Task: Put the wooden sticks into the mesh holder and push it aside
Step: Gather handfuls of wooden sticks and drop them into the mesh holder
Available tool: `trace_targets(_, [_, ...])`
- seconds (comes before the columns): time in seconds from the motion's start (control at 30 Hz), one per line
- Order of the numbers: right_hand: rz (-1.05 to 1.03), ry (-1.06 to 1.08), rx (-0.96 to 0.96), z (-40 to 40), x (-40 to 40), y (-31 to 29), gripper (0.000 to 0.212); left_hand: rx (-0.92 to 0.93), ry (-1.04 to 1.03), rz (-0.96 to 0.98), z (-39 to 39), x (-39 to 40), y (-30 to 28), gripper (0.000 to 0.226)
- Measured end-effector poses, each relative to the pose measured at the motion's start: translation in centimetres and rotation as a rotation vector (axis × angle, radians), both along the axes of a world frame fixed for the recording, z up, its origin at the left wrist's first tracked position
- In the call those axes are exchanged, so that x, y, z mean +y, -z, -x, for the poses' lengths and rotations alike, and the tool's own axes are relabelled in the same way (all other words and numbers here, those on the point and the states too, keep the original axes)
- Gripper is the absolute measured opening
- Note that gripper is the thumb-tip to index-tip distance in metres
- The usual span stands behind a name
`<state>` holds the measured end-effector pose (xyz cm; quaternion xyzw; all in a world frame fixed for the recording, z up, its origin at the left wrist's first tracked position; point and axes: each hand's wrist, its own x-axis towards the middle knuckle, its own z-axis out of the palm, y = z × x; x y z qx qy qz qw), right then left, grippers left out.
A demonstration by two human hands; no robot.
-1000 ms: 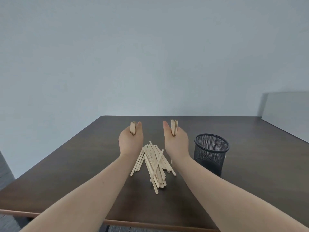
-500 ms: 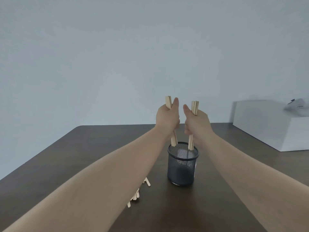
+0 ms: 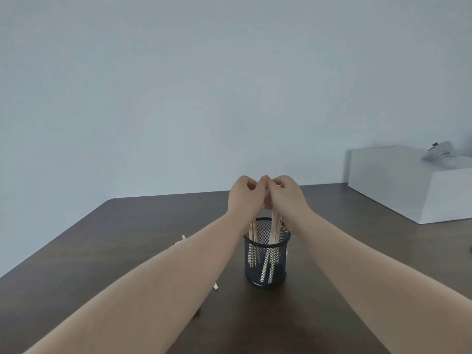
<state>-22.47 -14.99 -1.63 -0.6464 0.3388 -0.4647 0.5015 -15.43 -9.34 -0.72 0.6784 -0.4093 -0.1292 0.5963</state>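
Observation:
The black mesh holder [image 3: 267, 261] stands upright on the dark table [image 3: 127, 238], between my forearms. Both hands hover just above its rim, thumbs touching. My right hand [image 3: 287, 198] is closed around a bundle of wooden sticks [image 3: 275, 229] whose lower ends are inside the holder. A second bundle [image 3: 252, 235] stands against the holder's left wall, its tops hidden behind my left wrist. My left hand [image 3: 245, 198] is curled, and its grip cannot be made out. Loose sticks [image 3: 183, 240] lie on the table, mostly hidden behind my left forearm; one end [image 3: 216, 286] shows below the arm.
A white box [image 3: 408, 190] sits at the table's back right corner with a small white object [image 3: 439, 150] on top. A pale wall rises behind the table's far edge.
Both hands have dropped lower over the holder, and the sticks they held upright above it now reach down inside it. The hands have come together until the thumbs touch.

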Motion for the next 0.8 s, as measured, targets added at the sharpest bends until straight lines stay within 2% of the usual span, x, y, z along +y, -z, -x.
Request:
trace_targets(0.1, [0.033,0.061,-0.004,0.3,0.0,-0.2,0.03,-0.003,-0.012,0.019,-0.3,0.6,-0.5,0.03])
trace_targets(0.23, [0.09,0.084,0.021,1.0,1.1,-1.5,0.032,-0.015,-0.095,0.036,-1.8,1.8,-1.4,0.064])
trace_targets(0.3, [0.206,0.142,0.064,1.0,1.9,-2.3,0.034,-0.052,-0.212,0.007,-3.5,3.0,-1.9,0.069])
trace_targets(0.4, [0.453,0.24,0.088,0.6,4.1,-3.3,0.026,-0.173,-0.407,-0.187,-7.1,5.8,-2.1,0.055])
trace_targets(0.5, [0.597,0.137,0.041,-0.3,8.2,-4.1,0.023,-0.231,-0.459,-0.359,-10.4,9.3,-1.2,0.008])
trace_targets(0.57, [0.627,0.023,0.094,-1.1,10.9,-4.0,0.022,-0.233,-0.422,-0.536,-12.2,11.1,-0.2,0.02])
trace_targets(0.63, [0.642,-0.098,0.264,-2.5,12.8,-3.2,0.021,-0.283,-0.361,-0.709,-13.1,12.6,1.0,0.028])
trace_targets(0.7, [0.641,-0.219,0.556,-4.3,13.4,-1.9,0.02,-0.329,-0.312,-0.84,-13.2,13.6,2.1,0.025])
trace_targets(0.8, [0.541,-0.371,1.016,-6.8,12.8,0.2,0.026,-0.366,-0.247,-0.965,-13.0,14.0,3.9,0.036])
